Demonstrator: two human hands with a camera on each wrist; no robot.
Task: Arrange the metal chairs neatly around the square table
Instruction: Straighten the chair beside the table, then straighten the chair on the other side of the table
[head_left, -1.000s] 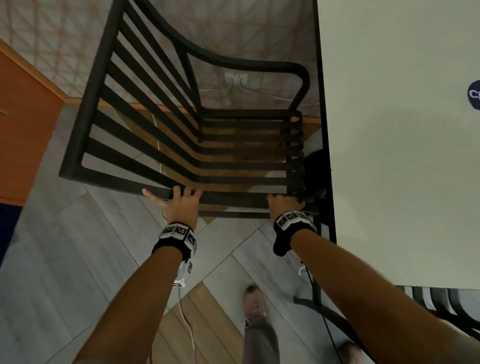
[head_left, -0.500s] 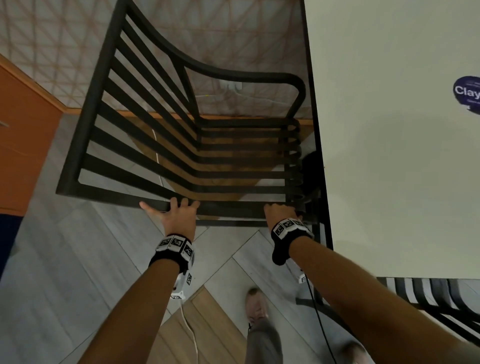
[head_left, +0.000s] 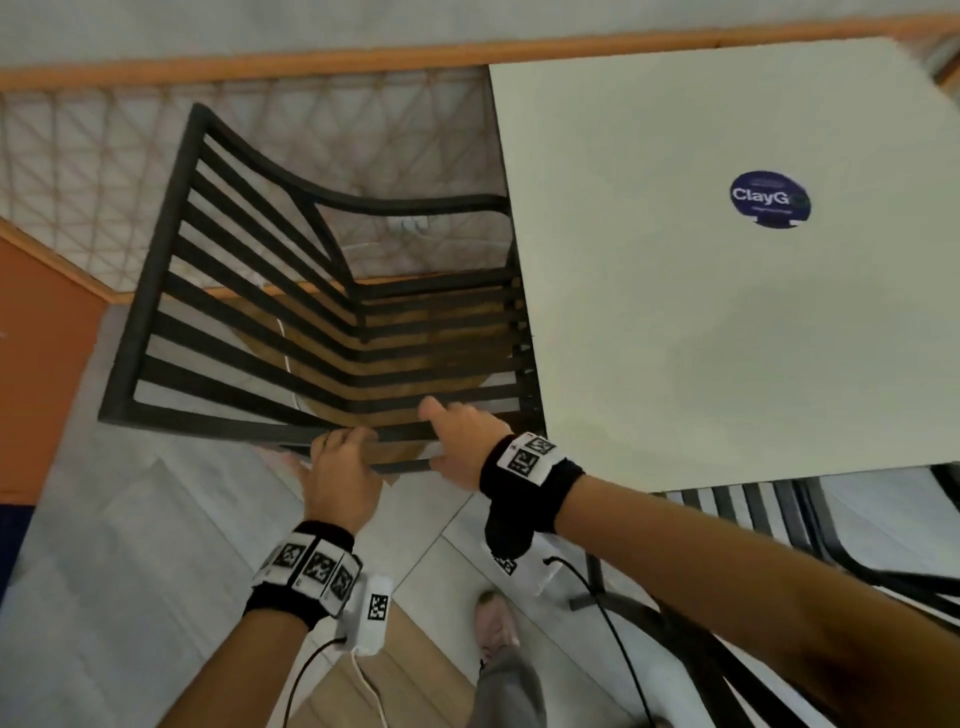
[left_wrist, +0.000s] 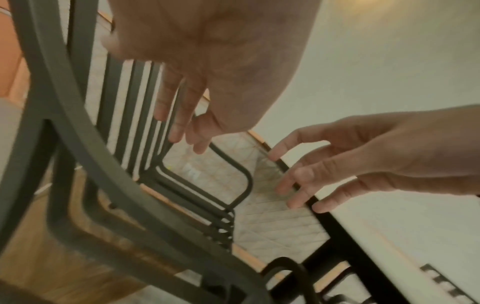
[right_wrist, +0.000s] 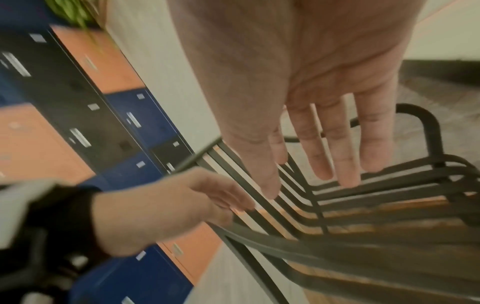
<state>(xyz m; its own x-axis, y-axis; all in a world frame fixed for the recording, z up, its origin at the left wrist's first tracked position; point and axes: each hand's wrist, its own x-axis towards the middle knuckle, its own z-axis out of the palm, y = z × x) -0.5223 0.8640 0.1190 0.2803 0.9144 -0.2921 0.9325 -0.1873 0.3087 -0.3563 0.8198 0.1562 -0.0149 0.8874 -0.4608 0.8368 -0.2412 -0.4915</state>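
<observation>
A black metal slatted chair (head_left: 234, 322) stands with its seat front against the left edge of the square white table (head_left: 727, 338). My left hand (head_left: 327, 452) hovers at the chair's near side rail, fingers loosely bent and holding nothing. My right hand (head_left: 441, 431) is just right of it, above the near seat slats, with fingers straight and spread. In the left wrist view the left hand (left_wrist: 187, 127) hangs free over the slats (left_wrist: 78, 144). In the right wrist view the right hand (right_wrist: 324, 164) is flat above the seat (right_wrist: 389, 195).
A second black chair (head_left: 779, 519) is tucked under the table's near edge at lower right. Orange and blue lockers (head_left: 31, 364) line the left. A lattice-patterned wall (head_left: 78, 156) runs behind the chair. My shoe (head_left: 498, 618) is on the floor below.
Both hands have let go of the chair's near rail and lifted slightly off it. My view has swung right and up, so more of the table top shows.
</observation>
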